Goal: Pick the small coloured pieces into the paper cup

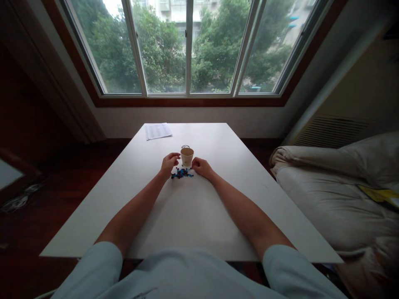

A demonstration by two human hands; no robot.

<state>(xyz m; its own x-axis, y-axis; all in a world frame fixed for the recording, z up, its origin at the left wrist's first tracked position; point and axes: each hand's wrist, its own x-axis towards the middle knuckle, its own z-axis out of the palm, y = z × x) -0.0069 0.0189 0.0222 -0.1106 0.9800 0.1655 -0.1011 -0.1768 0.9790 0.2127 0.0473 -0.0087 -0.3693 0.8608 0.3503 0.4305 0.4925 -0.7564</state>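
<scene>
A small paper cup (187, 156) stands upright near the middle of the white table (190, 207). In front of it lies a heap of several small blue pieces (181, 173). My left hand (169, 163) hovers just left of the cup, its fingers curled in a pinch; what they hold is too small to make out. My right hand (202, 166) rests on the table to the right of the cup and the blue pieces, fingers curled under.
A sheet of printed paper (158, 131) lies at the table's far left corner. A small dark object (185, 146) sits just behind the cup. A bed with pale bedding (339, 187) stands to the right. A wide window (190, 45) fills the far wall.
</scene>
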